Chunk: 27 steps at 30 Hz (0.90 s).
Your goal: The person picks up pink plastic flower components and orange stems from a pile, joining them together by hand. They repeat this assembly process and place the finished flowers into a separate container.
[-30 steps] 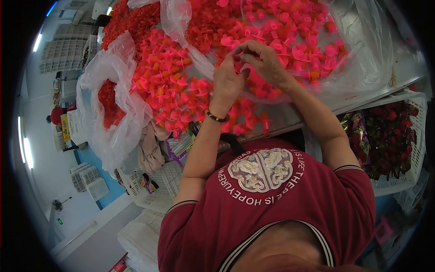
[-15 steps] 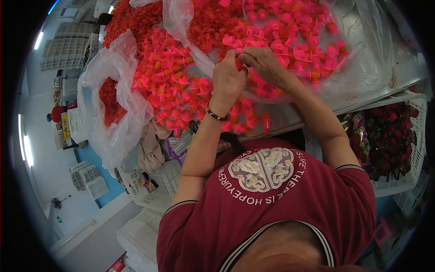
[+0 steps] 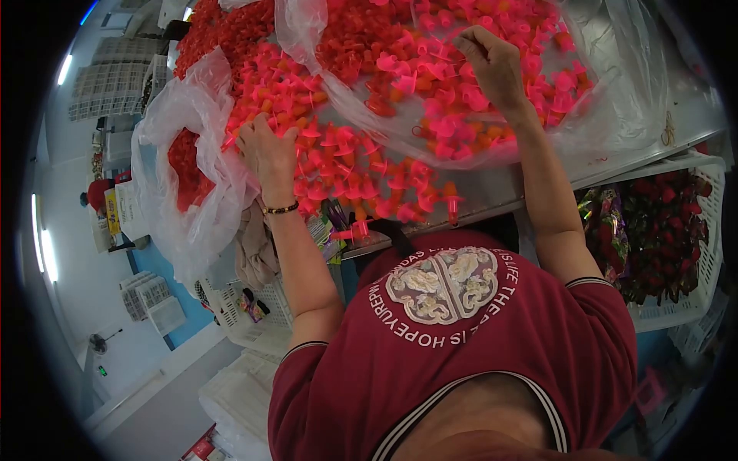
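Pink and orange plastic pieces [image 3: 338, 180] lie heaped on the metal table. My left hand [image 3: 267, 157], with a beaded bracelet at its wrist, is over the left edge of this heap, beside the open plastic bag. Its thumb stands apart from the fingers, and the fingertips touch the pink pieces. My right hand [image 3: 496, 73] is raised over the pink pieces [image 3: 438, 92] on the clear plastic sheet. Its fingers are pinched together; what they hold, if anything, is too small to tell.
Clear plastic bag [image 3: 157, 169] with red pieces at the left. Red pieces [image 3: 223, 34] are piled at the back left. A white basket [image 3: 711, 230] of dark red artificial flowers stands at the right. Another white basket [image 3: 273, 307] is below the table's left end.
My hands were together over the middle of the heap. They have parted: the left moved left and down to the heap's edge, the right moved up and right.
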Tool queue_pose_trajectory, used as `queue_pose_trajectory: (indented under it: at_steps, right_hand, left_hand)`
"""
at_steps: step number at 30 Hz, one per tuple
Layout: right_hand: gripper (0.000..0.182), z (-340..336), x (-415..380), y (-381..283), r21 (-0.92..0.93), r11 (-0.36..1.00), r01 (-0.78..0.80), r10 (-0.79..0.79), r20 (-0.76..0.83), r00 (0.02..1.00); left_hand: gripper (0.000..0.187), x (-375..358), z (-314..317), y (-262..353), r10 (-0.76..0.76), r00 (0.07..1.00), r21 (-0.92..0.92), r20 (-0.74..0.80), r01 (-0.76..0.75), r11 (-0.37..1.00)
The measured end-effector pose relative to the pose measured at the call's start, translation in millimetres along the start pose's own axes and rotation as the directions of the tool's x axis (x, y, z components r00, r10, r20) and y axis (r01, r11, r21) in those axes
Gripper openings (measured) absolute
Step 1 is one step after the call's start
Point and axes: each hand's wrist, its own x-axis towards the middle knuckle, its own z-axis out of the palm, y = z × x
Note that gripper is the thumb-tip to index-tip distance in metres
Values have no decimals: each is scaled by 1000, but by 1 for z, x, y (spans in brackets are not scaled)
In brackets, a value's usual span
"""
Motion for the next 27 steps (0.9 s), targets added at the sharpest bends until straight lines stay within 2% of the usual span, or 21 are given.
queue_pose_trajectory:
  at_steps: [2,4,6,8,9,11,12,14,15,17,18,20,21,22,23,24,26,27]
  right_hand:
    - [15,1,0,0,-9,1000,21,-20,8,1000]
    - [15,5,-1,6,-18,999,43,-43,16,999]
    - [15,7,-2,10,-29,997,69,-69,26,997]
    - [16,7,-2,12,-37,998,45,-43,42,998]
    - [16,6,-1,12,-39,998,48,-46,44,998]
    - [16,8,-2,13,-75,996,44,-41,39,998]
    - [16,8,-3,11,-71,996,47,-44,42,998]
    - [16,8,-3,9,-77,997,22,-17,65,998]
    - [16,9,-3,8,-75,997,22,-18,65,998]
    - [14,8,-2,6,-127,992,22,-15,54,998]
    - [14,7,-2,7,-127,992,25,-18,57,998]
    - [13,6,-1,10,-131,990,54,-52,21,998]
    - [13,7,-2,10,-131,990,54,-52,21,998]
    - [11,8,-3,9,-162,976,146,-147,10,989]
    - [9,10,-4,8,-192,953,236,-240,1,971]
    - [9,14,-7,5,-190,953,235,-239,0,971]
    - [8,28,-17,-6,-204,889,410,-381,168,909]
    - [8,39,-22,-7,-198,890,411,-382,168,909]
  left_hand:
    - [54,-3,9,11,114,971,-143,-211,-146,979]
    - [61,-15,15,50,304,911,-412,-279,-399,819]
    - [70,-47,13,104,434,879,-529,-198,-468,708]
    - [71,-75,27,139,551,828,-424,-97,-536,730]
    - [71,-82,33,152,550,829,-426,-100,-535,730]
    - [64,-88,45,171,595,803,-396,28,-538,744]
    - [64,-88,51,176,591,806,-394,28,-535,748]
    - [60,-79,64,183,567,818,-472,-97,-539,697]
    - [60,-73,65,183,566,819,-471,-97,-539,699]
    - [46,-62,65,182,550,805,-557,-224,-568,605]
    - [46,-59,63,180,547,807,-557,-225,-567,607]
    - [30,-52,57,173,433,875,-785,-217,-420,456]
    - [30,-50,50,166,432,875,-785,-217,-420,456]
    - [26,-48,39,155,326,943,-961,72,-22,274]
    - [22,-46,32,143,288,880,-923,378,384,38]
    - [22,-43,31,129,287,880,-922,379,384,40]
    - [16,-39,36,98,271,877,-740,397,480,-471]
    - [16,-38,38,86,266,878,-743,397,478,-470]
